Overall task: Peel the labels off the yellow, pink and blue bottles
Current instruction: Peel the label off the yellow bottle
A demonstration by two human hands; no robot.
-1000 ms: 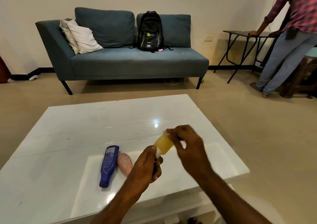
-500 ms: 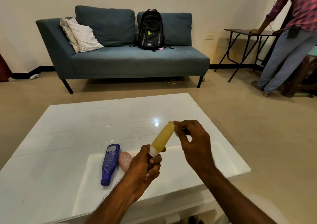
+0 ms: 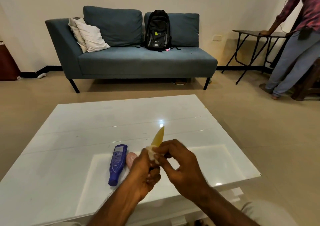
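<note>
My left hand (image 3: 144, 172) grips the lower end of the yellow bottle (image 3: 158, 138), which points up and away above the white table (image 3: 69, 139). My right hand (image 3: 180, 165) pinches a pale, crumpled label (image 3: 152, 154) at the bottle's lower part, right against my left hand's fingers. The blue bottle (image 3: 116, 163) lies on the table to the left with its cap toward me, label facing up. The pink bottle (image 3: 130, 159) lies beside it, partly hidden behind my left hand.
A blue sofa (image 3: 138, 61) with a black backpack (image 3: 158, 30) and pillows stands beyond the table. A person (image 3: 294, 44) leans on a dark folding table (image 3: 256, 33) at the far right.
My right hand slid from the yellow bottle's far tip down to its lower part, close to my left hand. The bottle's tip now points more upright.
</note>
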